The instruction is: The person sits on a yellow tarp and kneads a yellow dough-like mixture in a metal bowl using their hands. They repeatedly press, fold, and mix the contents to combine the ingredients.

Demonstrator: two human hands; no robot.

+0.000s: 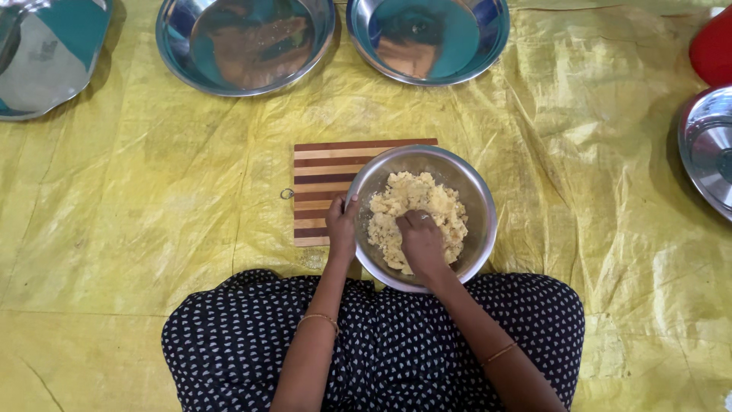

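A steel bowl (474,200) sits in front of my knees, partly on a striped wooden board (324,169). It holds crumbly pale yellow dough (412,200). My right hand (421,246) is inside the bowl, fingers curled and pressed into the dough. My left hand (341,227) grips the bowl's left rim, thumb over the edge.
A yellow plastic sheet (152,191) covers the floor. Two empty steel plates (244,42) (427,37) lie at the far edge, another steel vessel (46,53) at far left, a steel plate (705,149) and a red object (713,49) at right. My dotted dark garment (381,343) covers my lap.
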